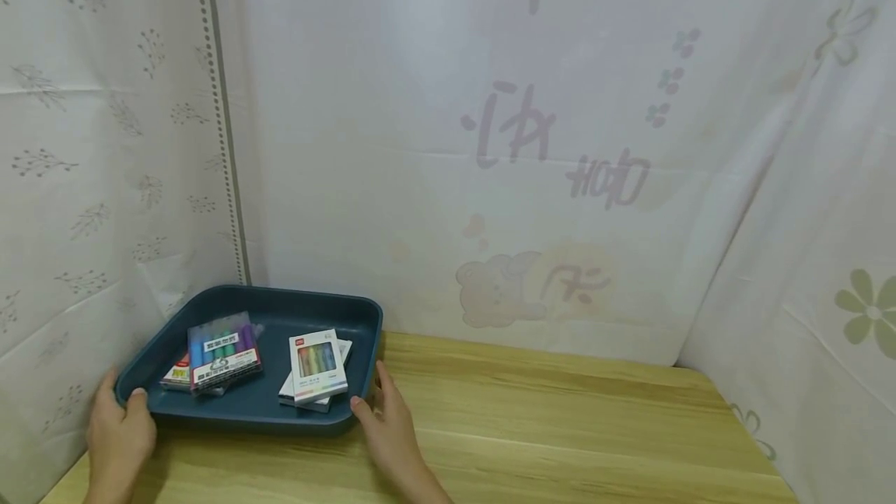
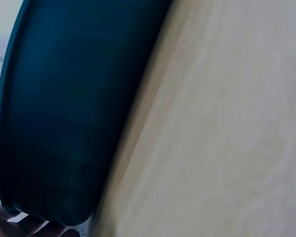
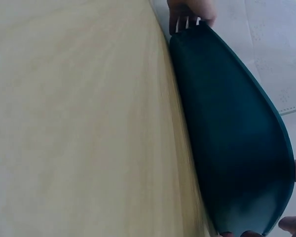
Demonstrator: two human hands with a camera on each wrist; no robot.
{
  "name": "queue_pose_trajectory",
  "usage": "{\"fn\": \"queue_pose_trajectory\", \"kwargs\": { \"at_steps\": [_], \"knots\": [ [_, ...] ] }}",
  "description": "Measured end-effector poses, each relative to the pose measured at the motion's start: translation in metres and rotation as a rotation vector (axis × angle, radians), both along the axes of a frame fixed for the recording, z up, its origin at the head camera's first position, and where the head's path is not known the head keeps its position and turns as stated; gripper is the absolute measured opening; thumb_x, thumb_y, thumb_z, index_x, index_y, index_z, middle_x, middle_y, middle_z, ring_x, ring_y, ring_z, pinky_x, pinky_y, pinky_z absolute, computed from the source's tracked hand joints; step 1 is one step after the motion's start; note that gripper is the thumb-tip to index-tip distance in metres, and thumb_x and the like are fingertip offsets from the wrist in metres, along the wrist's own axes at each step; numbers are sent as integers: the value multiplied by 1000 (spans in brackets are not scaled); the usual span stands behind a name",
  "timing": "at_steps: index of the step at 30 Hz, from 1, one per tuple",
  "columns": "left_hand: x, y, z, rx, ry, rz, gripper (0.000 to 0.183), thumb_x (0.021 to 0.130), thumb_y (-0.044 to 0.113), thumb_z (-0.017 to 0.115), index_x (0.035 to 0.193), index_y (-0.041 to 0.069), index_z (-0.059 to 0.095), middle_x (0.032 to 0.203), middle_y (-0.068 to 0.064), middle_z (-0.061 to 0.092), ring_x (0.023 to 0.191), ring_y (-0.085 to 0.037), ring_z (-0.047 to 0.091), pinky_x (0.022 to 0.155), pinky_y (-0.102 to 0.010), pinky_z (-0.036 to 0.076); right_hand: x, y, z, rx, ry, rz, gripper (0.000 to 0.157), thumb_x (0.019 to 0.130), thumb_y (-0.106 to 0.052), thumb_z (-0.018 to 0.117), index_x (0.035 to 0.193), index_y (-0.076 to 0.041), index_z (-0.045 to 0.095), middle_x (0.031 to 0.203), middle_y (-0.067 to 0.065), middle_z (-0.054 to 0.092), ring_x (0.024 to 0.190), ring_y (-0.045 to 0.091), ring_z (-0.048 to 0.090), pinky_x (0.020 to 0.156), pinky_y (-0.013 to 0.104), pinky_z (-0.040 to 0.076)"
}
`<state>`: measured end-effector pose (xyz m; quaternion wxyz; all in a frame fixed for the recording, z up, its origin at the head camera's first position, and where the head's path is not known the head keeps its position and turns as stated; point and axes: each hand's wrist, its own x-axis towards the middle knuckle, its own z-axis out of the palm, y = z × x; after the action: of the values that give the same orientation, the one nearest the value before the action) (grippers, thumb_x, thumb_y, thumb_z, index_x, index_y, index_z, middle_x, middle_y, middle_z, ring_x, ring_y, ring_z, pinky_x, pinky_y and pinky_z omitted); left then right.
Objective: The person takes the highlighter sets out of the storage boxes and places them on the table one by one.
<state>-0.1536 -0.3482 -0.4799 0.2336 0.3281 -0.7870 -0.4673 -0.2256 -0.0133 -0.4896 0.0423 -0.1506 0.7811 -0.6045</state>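
Observation:
A dark blue-green tray [image 1: 273,348] is at the left of the wooden table, its outer wall filling much of both wrist views. My left hand [image 1: 122,434] grips its front left corner, thumb at the rim. At the front right corner my right hand [image 1: 388,430] holds on, the thumb on the rim and fingers along the outside. Inside, a clear pack of coloured markers [image 1: 224,354] lies over another pack [image 1: 176,372]. To their right, a white box with a rainbow-coloured window [image 1: 318,368] overlaps a second white box [image 1: 285,390]. Whether the tray's base touches the table I cannot tell.
The wooden table [image 1: 560,411] stretches to the right of the tray. Pale printed curtains [image 1: 364,99] hang behind it and on both sides. The left curtain [image 1: 49,317] comes close to the tray's left side.

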Motion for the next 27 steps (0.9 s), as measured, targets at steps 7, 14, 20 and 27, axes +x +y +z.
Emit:
{"fn": "queue_pose_trajectory", "kwargs": {
  "at_steps": [7, 14, 20, 27],
  "knots": [
    [-3, 0, -8, 43, 77, 9, 61, 105, 18, 28, 161, 3, 8, 161, -38, 17, 149, -55, 16, 122, -63, 14, -1, -7, 1, -17, -22, 15, 69, 101, -24, 53, 162, -16, 23, 164, 15, 32, 141, 38, 47, 107, 42, 48],
    [-5, -3, -13, 49, 145, -15, 60, 105, 20, 25, 163, 9, 9, 164, -32, 17, 151, -51, 17, 124, -62, 12, -4, -12, -2, -35, -26, 2, 70, 100, -24, 53, 162, -19, 22, 165, 11, 30, 143, 32, 45, 109, 40, 46],
    [-3, -3, -16, 82, 181, -31, 61, 105, 20, 24, 163, 11, 9, 162, -34, 19, 149, -50, 19, 125, -57, 11, -3, -12, -1, -38, -28, -3, 70, 99, -23, 54, 162, -20, 24, 164, 14, 32, 143, 33, 46, 108, 41, 46],
    [0, -2, -20, 78, 183, -32, 60, 105, 21, 25, 163, 11, 10, 159, -37, 25, 142, -48, 27, 125, -50, 15, -5, -11, -4, -35, -39, -27, 70, 98, -20, 54, 161, -19, 26, 164, 14, 32, 144, 34, 45, 107, 41, 47]
  ]
}}
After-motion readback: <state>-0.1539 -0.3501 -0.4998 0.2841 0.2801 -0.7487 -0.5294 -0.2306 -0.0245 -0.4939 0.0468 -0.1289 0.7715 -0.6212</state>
